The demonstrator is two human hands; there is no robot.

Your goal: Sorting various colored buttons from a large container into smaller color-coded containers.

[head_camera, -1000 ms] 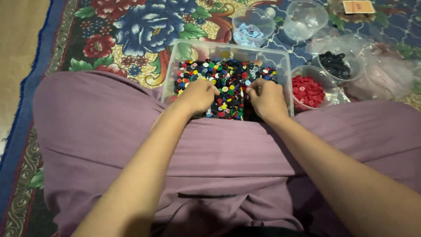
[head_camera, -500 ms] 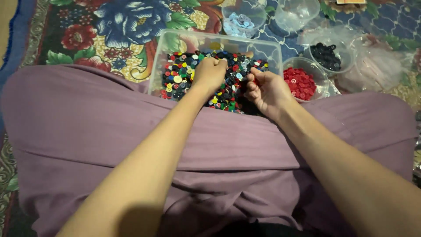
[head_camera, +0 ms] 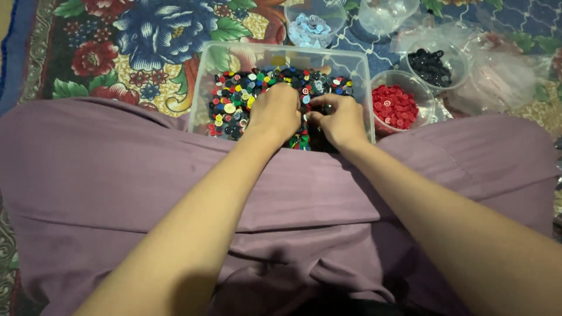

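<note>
I have both hands down in the clear plastic bin [head_camera: 202, 88] just past my lap: my left hand [head_camera: 276, 111] curled knuckles-up on the mixed buttons [head_camera: 234, 102], my right hand [head_camera: 339, 120] beside it, fingertips seemingly pinched, though I cannot tell on what. The buttons are small, round and many-coloured; beyond, cups of red buttons [head_camera: 395, 105], black buttons [head_camera: 430, 65] and pale blue buttons [head_camera: 309, 28] sit apart by colour.

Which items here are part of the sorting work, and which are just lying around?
In use:
- left hand and right hand, both in the mixed buttons
- clear bin holding them
- cup of red buttons
- cup of black buttons
- cup of light blue buttons

Lying about:
- empty clear cup
- crumpled plastic bag
- floral rug
</note>
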